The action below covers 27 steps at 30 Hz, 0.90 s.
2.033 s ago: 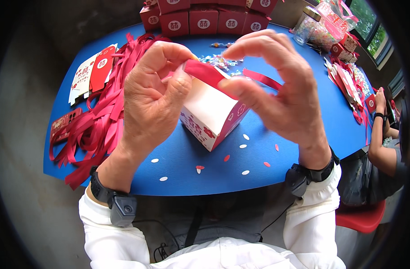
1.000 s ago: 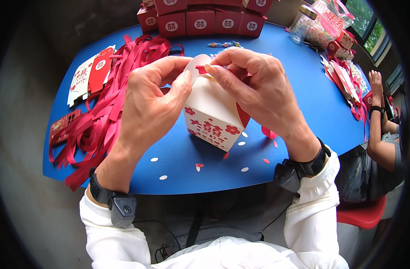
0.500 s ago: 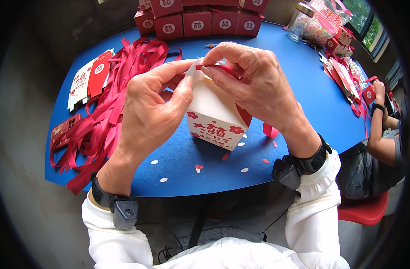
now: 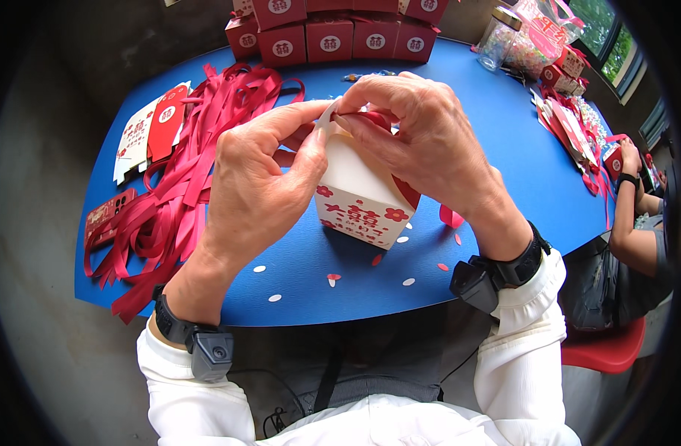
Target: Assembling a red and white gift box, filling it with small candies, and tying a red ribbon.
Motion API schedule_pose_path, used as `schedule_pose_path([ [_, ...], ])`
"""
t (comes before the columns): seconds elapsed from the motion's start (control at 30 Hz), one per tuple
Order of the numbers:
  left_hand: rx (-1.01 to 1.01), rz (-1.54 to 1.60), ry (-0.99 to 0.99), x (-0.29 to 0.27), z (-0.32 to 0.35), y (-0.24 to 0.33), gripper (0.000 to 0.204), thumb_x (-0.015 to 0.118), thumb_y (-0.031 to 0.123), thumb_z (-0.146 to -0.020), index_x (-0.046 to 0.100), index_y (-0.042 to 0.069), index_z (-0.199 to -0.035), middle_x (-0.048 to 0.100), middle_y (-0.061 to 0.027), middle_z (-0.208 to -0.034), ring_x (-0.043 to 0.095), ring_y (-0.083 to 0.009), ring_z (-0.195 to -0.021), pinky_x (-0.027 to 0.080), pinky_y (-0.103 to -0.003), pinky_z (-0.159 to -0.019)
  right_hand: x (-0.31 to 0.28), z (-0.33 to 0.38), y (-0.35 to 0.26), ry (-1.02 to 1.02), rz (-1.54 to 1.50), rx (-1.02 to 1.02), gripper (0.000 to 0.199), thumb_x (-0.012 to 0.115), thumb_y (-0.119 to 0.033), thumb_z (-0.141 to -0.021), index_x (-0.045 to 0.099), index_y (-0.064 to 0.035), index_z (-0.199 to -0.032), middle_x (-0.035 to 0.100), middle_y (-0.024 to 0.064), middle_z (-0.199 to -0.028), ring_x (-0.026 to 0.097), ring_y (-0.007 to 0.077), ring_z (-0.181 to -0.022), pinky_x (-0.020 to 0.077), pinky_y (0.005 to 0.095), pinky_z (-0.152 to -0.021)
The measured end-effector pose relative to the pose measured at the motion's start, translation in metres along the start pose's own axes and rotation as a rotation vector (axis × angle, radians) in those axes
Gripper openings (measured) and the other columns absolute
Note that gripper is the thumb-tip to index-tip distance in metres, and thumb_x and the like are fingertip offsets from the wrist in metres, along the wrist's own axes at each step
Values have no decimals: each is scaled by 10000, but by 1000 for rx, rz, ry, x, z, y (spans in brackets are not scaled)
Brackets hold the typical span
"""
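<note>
Blue table (image 4: 534,197), dim grey wall (image 4: 158,41) behind, red seat (image 4: 604,349) at lower right, window (image 4: 589,18) with greenery (image 4: 618,56) outside

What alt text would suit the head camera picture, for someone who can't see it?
A person's left hand pinches the white flap of a red-and-white box over a blue table, while the right hand holds red ribbon close by. Loose ribbons lie to the left; stacked red boxes stand behind.

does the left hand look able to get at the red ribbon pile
Probably yes: the ribbon pile lies close beside the left hand, with nothing seen between, though it appears to hold the white box flap and would likely need to let go.
</note>
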State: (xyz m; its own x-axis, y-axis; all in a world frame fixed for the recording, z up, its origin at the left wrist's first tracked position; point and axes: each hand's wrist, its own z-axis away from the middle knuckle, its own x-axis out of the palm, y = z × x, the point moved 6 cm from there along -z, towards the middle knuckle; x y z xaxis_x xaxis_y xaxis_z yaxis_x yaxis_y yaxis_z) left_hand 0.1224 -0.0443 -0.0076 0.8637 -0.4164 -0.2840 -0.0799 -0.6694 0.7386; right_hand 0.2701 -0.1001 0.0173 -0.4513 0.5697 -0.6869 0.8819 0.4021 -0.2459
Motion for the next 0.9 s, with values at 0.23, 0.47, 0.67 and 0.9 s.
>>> schedule_pose_path([
  [0.23, 2, -28, -18, -1, -1, 1, 261, 616, 45, -913, 700, -18, -1152, 742, -127, -929, 710, -150, -800, 574, -275, -703, -1, -2, -1, 77, -1, -12, 130, 757, -132, -841, 673, -52, -900, 680, 87, -794, 680, 200, -719, 552, 310, -650],
  [0.47, -16, -14, -27, -1, -1, 1, 255, 617, 53, -914, 700, -22, -1143, 739, -125, -914, 711, -148, -797, 572, -273, -696, -3, -4, -7, 123, 102, -190, 106, 743, -156, -825, 653, -118, -866, 671, 34, -814, 625, 240, -819, 466, 391, -775],
  [0.67, 7, -12, -29, 0, -1, 1, 262, 620, 56, -914, 691, -32, -1150, 737, -131, -911, 709, -149, -789, 579, -275, -687, -9, -5, -17, 197, 276, -293, 164, 775, -165, -786, 662, -100, -886, 680, 26, -868, 622, 221, -784, 487, 351, -746],
  [0.9, 8, 19, -68, 0, 1, 1, 275, 563, 55, -952, 652, -58, -1187, 723, -130, -955, 696, -143, -840, 569, -266, -738, -6, -9, -19, 110, 288, -391, 221, 775, -154, -764, 641, -96, -930, 640, 33, -862, 612, 233, -820, 495, 361, -751],
])
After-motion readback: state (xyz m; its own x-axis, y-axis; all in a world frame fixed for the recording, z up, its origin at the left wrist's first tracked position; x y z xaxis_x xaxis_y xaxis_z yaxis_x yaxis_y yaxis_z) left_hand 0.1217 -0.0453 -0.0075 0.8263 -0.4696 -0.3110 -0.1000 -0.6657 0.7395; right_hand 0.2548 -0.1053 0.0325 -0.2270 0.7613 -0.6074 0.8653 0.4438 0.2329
